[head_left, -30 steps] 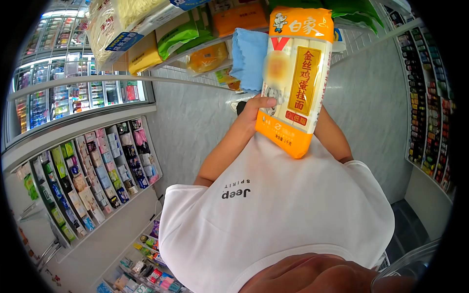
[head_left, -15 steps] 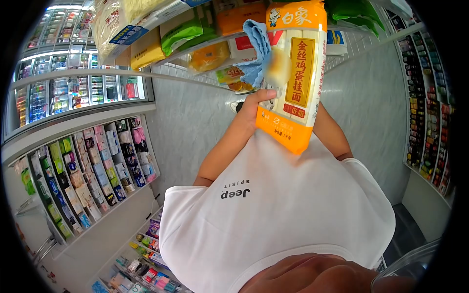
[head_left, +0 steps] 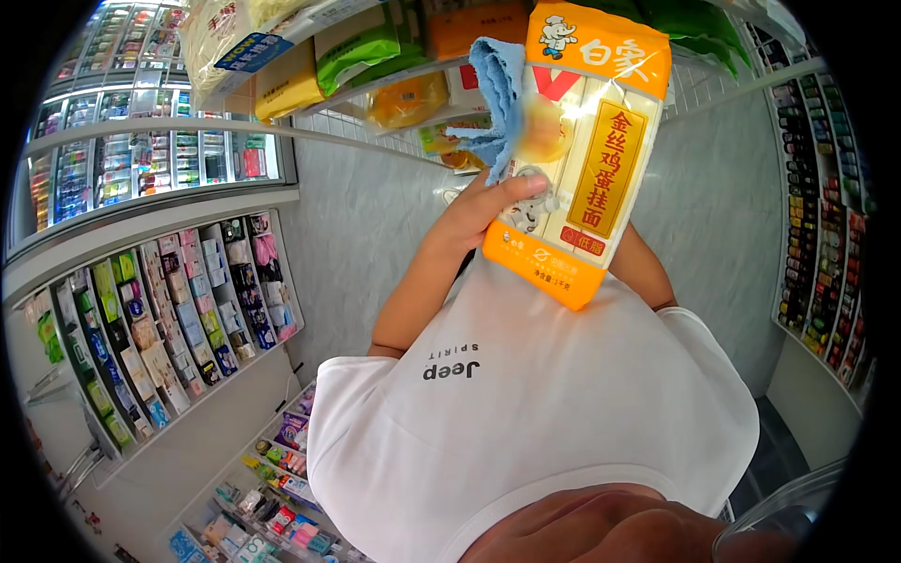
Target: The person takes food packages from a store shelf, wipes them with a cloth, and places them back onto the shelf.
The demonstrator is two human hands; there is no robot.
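A large clear and orange pack of dried noodles (head_left: 563, 178) is held upright, slightly tilted, in front of my chest. My left hand (head_left: 493, 206) grips its lower left edge, with the thumb across the front and the other fingers out of sight behind it. Against the pack's upper left edge, just above that hand, hangs a crumpled light blue cloth (head_left: 497, 89); what holds it cannot be made out. My right forearm (head_left: 643, 267) reaches behind the pack, which hides my right hand.
Beyond the pack runs a shelf with bagged noodles (head_left: 225, 56), a green packet (head_left: 357, 61) and a yellow packet (head_left: 286, 84). Shelves of small goods (head_left: 160, 328) stand on the left, bottles (head_left: 802, 206) on the right. Grey floor (head_left: 347, 206) shows between.
The noodle pack has shifted a little right and turned, showing more of its front and the elephant picture. My left thumb now lies further over its face. The blue cloth stays beside it.
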